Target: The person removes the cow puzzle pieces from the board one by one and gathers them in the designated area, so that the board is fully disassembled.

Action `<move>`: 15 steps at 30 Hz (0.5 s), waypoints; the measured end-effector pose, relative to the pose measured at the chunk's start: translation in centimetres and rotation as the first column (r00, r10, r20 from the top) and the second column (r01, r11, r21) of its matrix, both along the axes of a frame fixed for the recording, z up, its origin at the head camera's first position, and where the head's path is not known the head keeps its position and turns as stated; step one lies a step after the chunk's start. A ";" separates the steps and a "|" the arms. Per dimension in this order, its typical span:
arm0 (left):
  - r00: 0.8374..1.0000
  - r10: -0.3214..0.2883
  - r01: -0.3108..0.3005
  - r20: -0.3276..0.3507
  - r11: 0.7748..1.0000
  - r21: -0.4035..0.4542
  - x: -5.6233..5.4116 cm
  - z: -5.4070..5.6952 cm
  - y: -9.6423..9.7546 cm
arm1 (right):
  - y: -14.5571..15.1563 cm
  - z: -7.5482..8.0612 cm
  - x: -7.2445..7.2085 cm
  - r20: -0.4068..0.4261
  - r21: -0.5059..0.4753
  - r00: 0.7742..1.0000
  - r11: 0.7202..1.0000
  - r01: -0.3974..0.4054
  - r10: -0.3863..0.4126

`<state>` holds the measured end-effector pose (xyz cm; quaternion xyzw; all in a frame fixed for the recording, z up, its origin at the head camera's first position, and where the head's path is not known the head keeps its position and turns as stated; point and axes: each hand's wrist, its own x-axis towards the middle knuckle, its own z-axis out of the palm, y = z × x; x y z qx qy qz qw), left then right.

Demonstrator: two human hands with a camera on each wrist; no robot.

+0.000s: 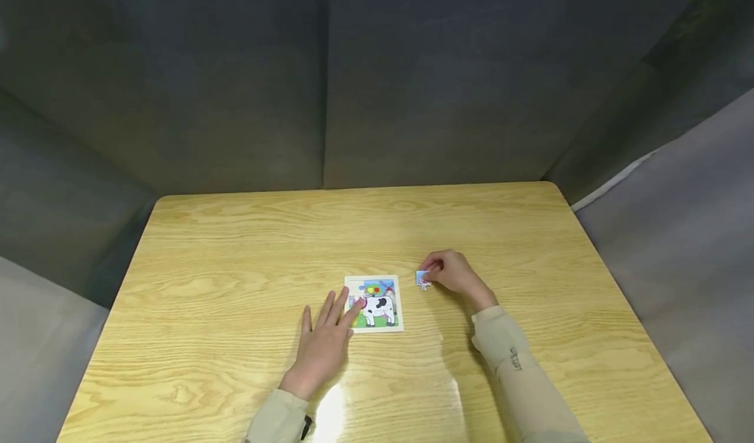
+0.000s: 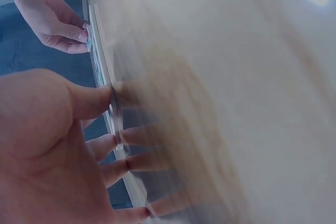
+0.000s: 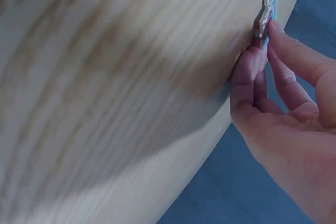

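A square cow jigsaw puzzle (image 1: pixel 384 310) in a pale frame lies flat on the wooden table. Its upper left part shows bare, without picture. My left hand (image 1: pixel 324 345) rests with spread fingers on the puzzle's left side and the table beside it; in the left wrist view its fingertips touch down along the frame. Just right of the puzzle, my right hand (image 1: pixel 455 274) pinches a small blue and white puzzle piece (image 1: pixel 423 279) between thumb and fingers. In the right wrist view the piece (image 3: pixel 268 14) is tilted, its edge showing, close to the tabletop.
The wooden table (image 1: pixel 235 247) stretches out around the puzzle. Dark curtain panels (image 1: pixel 235 103) stand behind its far edge, and grey cloth (image 1: pixel 695 233) hangs at the right. A bright light reflection lies on the tabletop near the left wrist.
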<state>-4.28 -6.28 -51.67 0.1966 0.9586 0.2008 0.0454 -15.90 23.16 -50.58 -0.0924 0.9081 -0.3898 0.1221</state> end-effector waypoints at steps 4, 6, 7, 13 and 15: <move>1.000 0.004 -0.004 0.004 1.000 -0.006 -0.1 -0.1 0.0 | 0.2 -0.3 -0.1 -0.023 0.012 1.000 1.000 -0.004 0.004; 1.000 0.004 -0.004 0.007 1.000 -0.012 -0.1 -0.1 0.0 | 0.2 -0.3 -0.1 -0.023 0.014 1.000 1.000 0.001 0.000; 1.000 0.003 -0.003 0.008 1.000 -0.013 -0.1 -0.1 0.0 | 0.2 -0.3 0.0 -0.020 0.014 1.000 1.000 0.005 -0.005; 1.000 -0.003 0.003 0.006 1.000 -0.007 0.0 0.0 0.1 | 0.3 -0.1 0.2 -0.019 0.017 1.000 1.000 0.001 -0.001; 1.000 -0.004 0.004 0.006 1.000 -0.006 0.0 0.1 0.1 | 0.4 0.0 0.3 -0.017 0.014 1.000 1.000 0.001 -0.001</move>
